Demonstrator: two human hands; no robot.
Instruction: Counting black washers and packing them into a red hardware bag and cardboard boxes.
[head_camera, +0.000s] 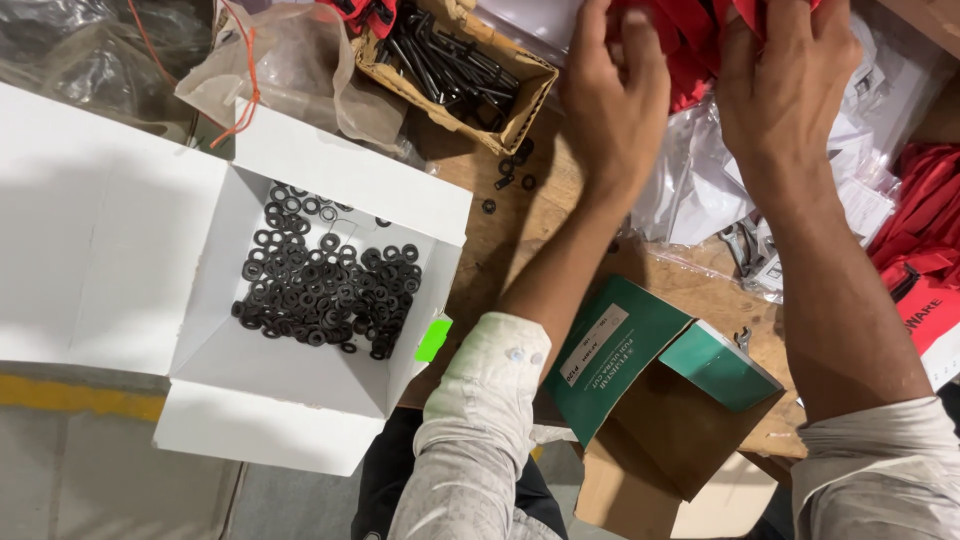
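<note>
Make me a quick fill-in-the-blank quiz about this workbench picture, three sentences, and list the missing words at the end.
1. The open white box holds a pile of small black ____.
2. Both hands, the left hand and the right hand, reach into a heap of ____ fabric.
3. The open box between the forearms has a ____ outside.

Missing words: washers; red; green
</note>
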